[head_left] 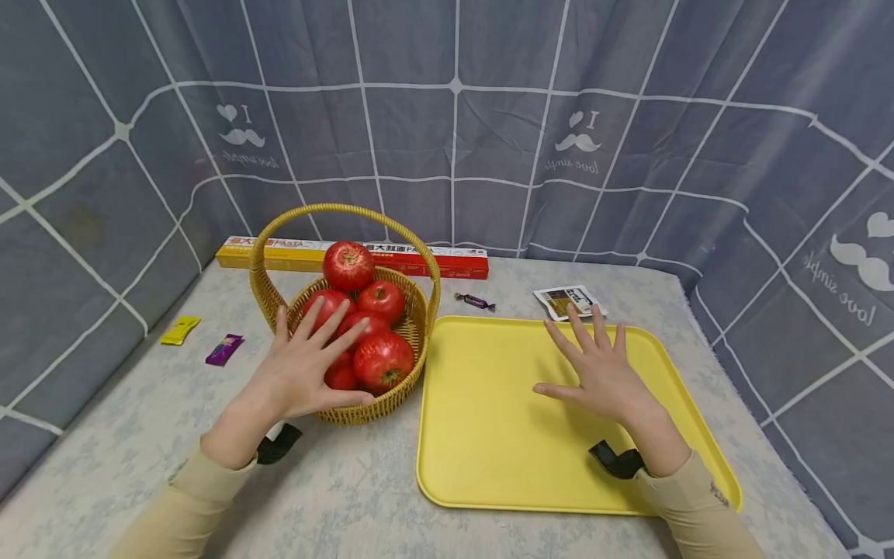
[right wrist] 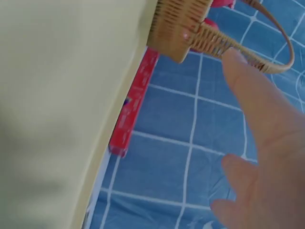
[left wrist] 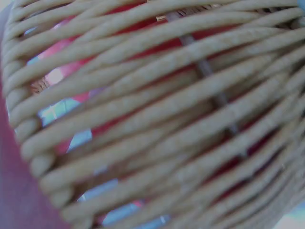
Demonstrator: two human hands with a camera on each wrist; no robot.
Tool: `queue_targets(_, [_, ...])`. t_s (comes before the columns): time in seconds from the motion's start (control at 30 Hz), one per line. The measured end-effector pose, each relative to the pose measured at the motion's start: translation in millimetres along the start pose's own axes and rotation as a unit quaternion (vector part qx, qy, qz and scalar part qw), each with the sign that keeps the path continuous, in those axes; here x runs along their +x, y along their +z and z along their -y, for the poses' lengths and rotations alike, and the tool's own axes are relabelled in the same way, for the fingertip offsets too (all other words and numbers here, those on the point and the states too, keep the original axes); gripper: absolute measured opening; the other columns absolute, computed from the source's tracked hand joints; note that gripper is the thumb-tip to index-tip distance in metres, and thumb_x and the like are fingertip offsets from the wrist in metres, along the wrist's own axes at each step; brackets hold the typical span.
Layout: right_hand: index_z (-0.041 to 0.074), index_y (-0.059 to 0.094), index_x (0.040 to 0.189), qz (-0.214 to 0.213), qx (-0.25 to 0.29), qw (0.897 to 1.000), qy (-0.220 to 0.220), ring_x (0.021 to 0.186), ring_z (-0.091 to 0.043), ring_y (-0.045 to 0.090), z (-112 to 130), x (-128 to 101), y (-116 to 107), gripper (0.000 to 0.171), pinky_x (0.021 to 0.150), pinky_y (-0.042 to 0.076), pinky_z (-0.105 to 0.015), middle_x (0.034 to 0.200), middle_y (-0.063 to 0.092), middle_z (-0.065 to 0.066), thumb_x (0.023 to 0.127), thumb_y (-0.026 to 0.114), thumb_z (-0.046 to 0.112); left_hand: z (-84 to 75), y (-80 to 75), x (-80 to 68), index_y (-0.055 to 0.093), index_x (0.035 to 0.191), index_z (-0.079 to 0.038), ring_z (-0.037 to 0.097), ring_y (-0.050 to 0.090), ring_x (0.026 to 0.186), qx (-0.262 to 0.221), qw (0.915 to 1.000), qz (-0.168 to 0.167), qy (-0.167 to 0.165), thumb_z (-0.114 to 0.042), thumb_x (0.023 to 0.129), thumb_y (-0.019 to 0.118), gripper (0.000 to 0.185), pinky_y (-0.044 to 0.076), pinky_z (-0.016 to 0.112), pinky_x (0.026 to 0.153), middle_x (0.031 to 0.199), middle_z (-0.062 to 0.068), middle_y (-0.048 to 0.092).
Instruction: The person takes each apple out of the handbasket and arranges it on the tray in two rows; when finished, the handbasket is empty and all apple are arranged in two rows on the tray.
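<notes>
A wicker basket (head_left: pixel 363 411) with a tall arched handle holds several red apples (head_left: pixel 382 361). My left hand (head_left: pixel 296 373) is spread over the basket's near left side, fingers straight and nothing gripped; whether it touches the apples, I cannot tell. The left wrist view is filled by the woven basket wall (left wrist: pixel 157 114), with red showing through the gaps. Above a yellow tray (head_left: pixel 489 435) my right hand (head_left: pixel 604 373) hovers with its fingers spread and holds nothing. The right wrist view shows that hand (right wrist: pixel 262 157) with the tray's edge and the basket (right wrist: pixel 178 28) beyond.
Behind the basket lie a yellow pasta box (head_left: pixel 233 256) and a red pasta box (head_left: pixel 457 264). A dark wrapped candy (head_left: pixel 475 301) and a white sachet (head_left: pixel 569 299) lie behind the tray. At the left are a yellow packet (head_left: pixel 180 331) and a purple one (head_left: pixel 224 349). Grey curtains surround the table.
</notes>
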State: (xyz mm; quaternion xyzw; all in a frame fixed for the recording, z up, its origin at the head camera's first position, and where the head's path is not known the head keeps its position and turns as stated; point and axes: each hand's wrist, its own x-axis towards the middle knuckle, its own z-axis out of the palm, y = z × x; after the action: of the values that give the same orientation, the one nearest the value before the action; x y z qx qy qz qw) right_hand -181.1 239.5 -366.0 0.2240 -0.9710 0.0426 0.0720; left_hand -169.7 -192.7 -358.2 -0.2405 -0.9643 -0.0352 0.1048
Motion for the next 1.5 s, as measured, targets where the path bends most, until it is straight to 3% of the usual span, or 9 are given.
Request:
queue_targets(0.27, [0.024,0.021,0.151,0.015,0.077,0.994,-0.071,0.142,-0.031,-0.008,24,17,-14,0.084,0.111,0.002,-0.059,0.157,0.007,-0.01,0.085,0.05,0.065,8.7,-4.0,-16.5,0.024,0.15,-0.026,0.037,-0.002,0.141,-0.031,0.9994,-0.004,-0.014,-0.079,0.071,0.052,0.1,-0.009,0.07,0.102,0.155,0.013,0.016])
queue_targets(0.53, [0.02,0.042,0.143,-0.034,0.127,0.978,-0.163,0.137,-0.023,0.028,78,47,-28,0.067,0.105,0.034,-0.048,0.147,0.038,-0.005,0.089,0.051,0.058,23.4,5.5,-39.5,0.038,0.146,-0.018,0.036,0.016,0.139,-0.085,0.9914,-0.1,-0.003,-0.06,0.073,0.069,0.09,0.003,0.064,0.108,0.151,0.017,0.027])
queue_targets(0.7, [0.017,0.053,0.134,-0.082,0.188,0.957,-0.205,0.126,-0.014,0.044,123,74,-32,0.054,0.103,0.039,-0.038,0.135,0.051,0.002,0.09,0.058,0.048,33.2,12.4,-54.2,0.054,0.133,-0.009,0.039,0.027,0.135,-0.157,0.9743,-0.156,-0.042,-0.045,0.068,0.08,0.079,0.024,0.063,0.104,0.15,0.014,0.03])
queue_targets(0.83, [0.019,0.053,0.133,-0.078,0.269,0.941,-0.187,0.123,-0.011,0.044,155,103,-32,0.052,0.102,0.039,-0.036,0.133,0.052,0.004,0.089,0.06,0.045,39.4,19.1,-61.9,0.053,0.134,-0.009,0.044,0.027,0.133,-0.245,0.9544,-0.145,-0.091,-0.035,0.066,0.084,0.079,0.03,0.073,0.09,0.154,0.009,0.021])
queue_targets(1.03, [0.015,0.046,0.137,-0.07,0.394,0.907,-0.126,0.124,-0.013,0.043,188,150,-30,0.057,0.099,0.042,-0.036,0.138,0.045,-0.001,0.088,0.064,0.039,48.3,31.2,-63.0,0.039,0.144,-0.012,0.047,0.013,0.137,-0.359,0.9221,-0.091,-0.112,-0.021,0.071,0.083,0.086,0.024,0.075,0.091,0.157,0.007,0.0])
queue_targets(1.17, [0.015,0.043,0.138,-0.072,0.448,0.886,-0.099,0.12,-0.019,0.047,205,179,-27,0.06,0.096,0.045,-0.035,0.137,0.045,-0.004,0.086,0.066,0.037,52.2,38.6,-62.1,0.032,0.147,-0.014,0.045,0.012,0.137,-0.401,0.9069,-0.072,-0.106,-0.015,0.076,0.079,0.085,0.031,0.049,0.106,0.156,0.014,-0.003])
queue_targets(1.27, [0.016,0.043,0.138,-0.069,0.478,0.871,-0.085,0.117,-0.024,0.051,215,196,-23,0.061,0.092,0.049,-0.033,0.136,0.045,-0.008,0.085,0.069,0.034,52.9,42.7,-61.7,0.033,0.146,-0.011,0.043,0.011,0.138,-0.416,0.9004,-0.063,-0.109,-0.014,0.079,0.077,0.08,0.032,0.043,0.106,0.156,0.016,-0.001])
queue_targets(1.4, [0.018,0.043,0.138,-0.066,0.475,0.876,-0.058,0.116,-0.024,0.051,222,214,-18,0.065,0.09,0.047,-0.029,0.136,0.043,-0.006,0.083,0.071,0.036,51.3,44.9,-61.5,0.041,0.14,-0.006,0.043,0.009,0.138,-0.427,0.8931,-0.07,-0.121,-0.015,0.078,0.078,0.073,0.028,0.062,0.1,0.155,0.019,0.003])
queue_targets(1.5, [0.019,0.043,0.139,-0.062,0.457,0.886,-0.039,0.121,-0.021,0.046,224,226,-13,0.068,0.094,0.044,-0.03,0.138,0.041,-0.002,0.081,0.072,0.039,49.5,45.1,-61.6,0.045,0.136,-0.003,0.043,0.01,0.138,-0.428,0.8909,-0.079,-0.128,-0.015,0.076,0.079,0.069,0.028,0.063,0.099,0.155,0.019,0.005])
